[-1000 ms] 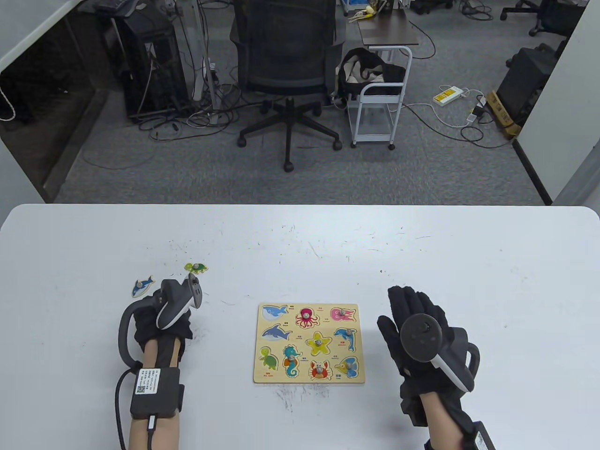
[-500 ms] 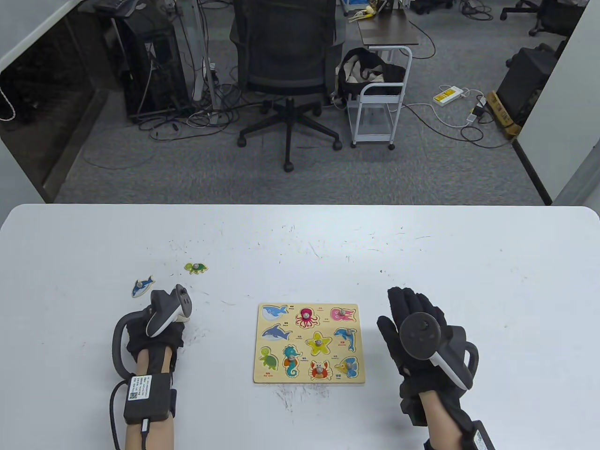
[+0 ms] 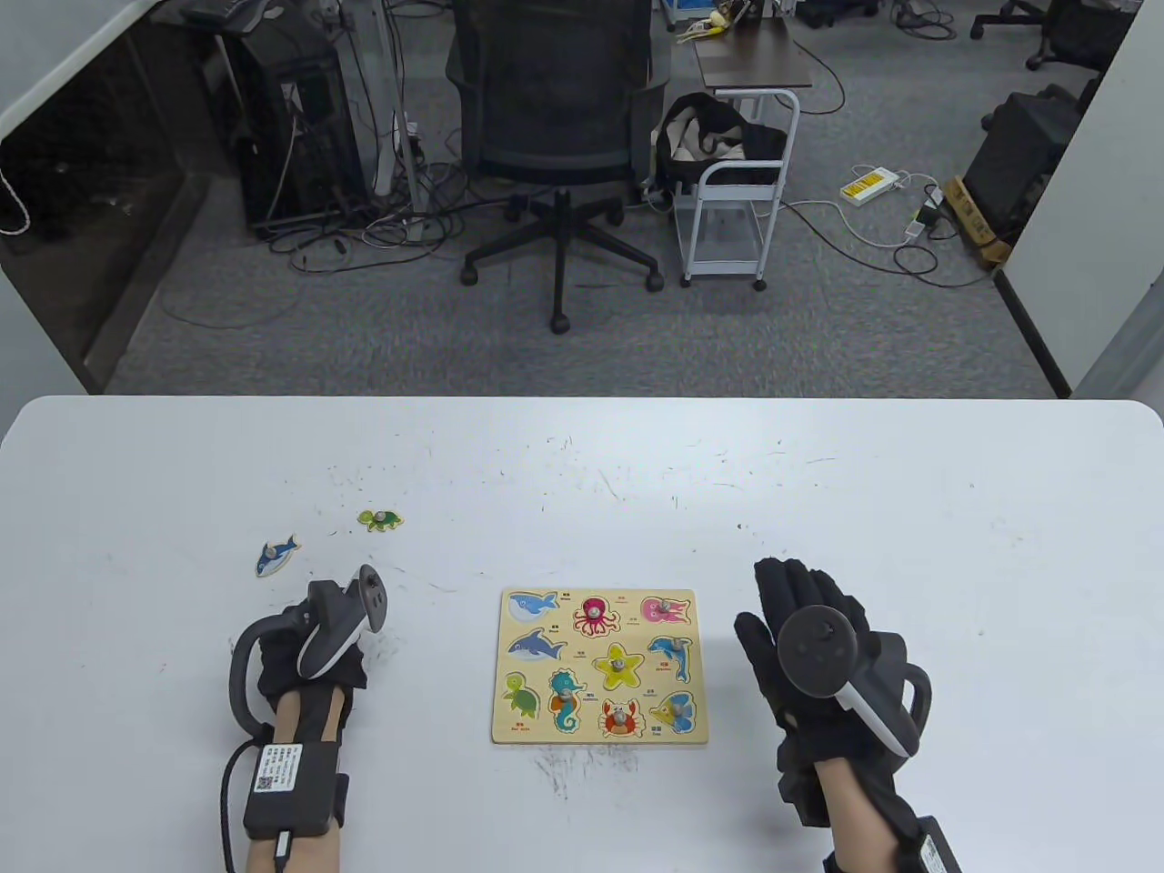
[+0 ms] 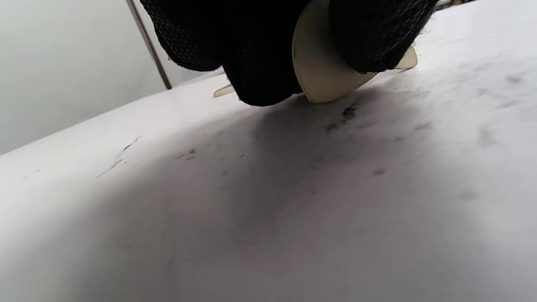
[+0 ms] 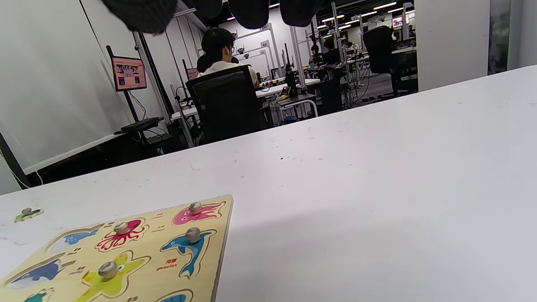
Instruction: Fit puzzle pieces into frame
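The wooden puzzle frame [image 3: 515, 729] lies at the table's middle front, and part of it shows in the right wrist view [image 5: 218, 218]. Several knobbed animal pieces sit in it; the three slots in its left column show no knobs. A blue fish piece [image 3: 275, 554] and a green turtle piece [image 3: 379, 519] lie loose at the left. My left hand [image 3: 314, 650] is left of the frame. In the left wrist view its fingers [image 4: 268, 63] grip a pale wooden piece [image 4: 323, 75] whose edge touches the table. My right hand [image 3: 805, 627] rests flat and open right of the frame.
The white table [image 3: 909, 509] has scuff marks. An office chair [image 3: 555, 136] and a white cart [image 3: 737, 182] stand on the floor beyond the far edge. The turtle piece also shows in the right wrist view [image 5: 28, 214].
My left hand drew back from near the turtle piece toward the front edge, then shifted slightly right. The turtle piece is uncovered. The right hand has not moved.
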Demonstrator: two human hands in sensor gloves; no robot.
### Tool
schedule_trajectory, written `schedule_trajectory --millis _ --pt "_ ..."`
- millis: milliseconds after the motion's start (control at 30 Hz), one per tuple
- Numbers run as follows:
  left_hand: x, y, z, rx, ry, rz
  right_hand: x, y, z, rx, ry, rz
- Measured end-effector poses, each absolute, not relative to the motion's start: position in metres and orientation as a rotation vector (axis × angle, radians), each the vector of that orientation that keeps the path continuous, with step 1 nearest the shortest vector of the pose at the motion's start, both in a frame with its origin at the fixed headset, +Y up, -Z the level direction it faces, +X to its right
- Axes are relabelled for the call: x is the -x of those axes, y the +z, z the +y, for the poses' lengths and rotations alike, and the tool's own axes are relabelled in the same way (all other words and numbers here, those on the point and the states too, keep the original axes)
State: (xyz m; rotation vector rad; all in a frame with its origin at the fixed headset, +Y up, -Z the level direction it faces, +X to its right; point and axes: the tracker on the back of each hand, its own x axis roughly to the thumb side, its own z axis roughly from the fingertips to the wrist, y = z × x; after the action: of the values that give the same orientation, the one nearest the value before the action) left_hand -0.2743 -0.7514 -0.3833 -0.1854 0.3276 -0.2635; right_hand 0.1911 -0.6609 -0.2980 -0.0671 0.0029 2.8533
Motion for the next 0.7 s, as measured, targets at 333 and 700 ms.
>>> schedule_trajectory --millis 333,700 --pt "0.232 -0.366 -0.702 -0.024 -0.071 0.174 -0.194 -0.298 -0.662 0.065 2.830 -0.001" --pt "0.154 -0.333 -0.667 -0.174 0.159 -0.064 -0.186 -0.297 -0.664 0.034 2.850 -0.067"
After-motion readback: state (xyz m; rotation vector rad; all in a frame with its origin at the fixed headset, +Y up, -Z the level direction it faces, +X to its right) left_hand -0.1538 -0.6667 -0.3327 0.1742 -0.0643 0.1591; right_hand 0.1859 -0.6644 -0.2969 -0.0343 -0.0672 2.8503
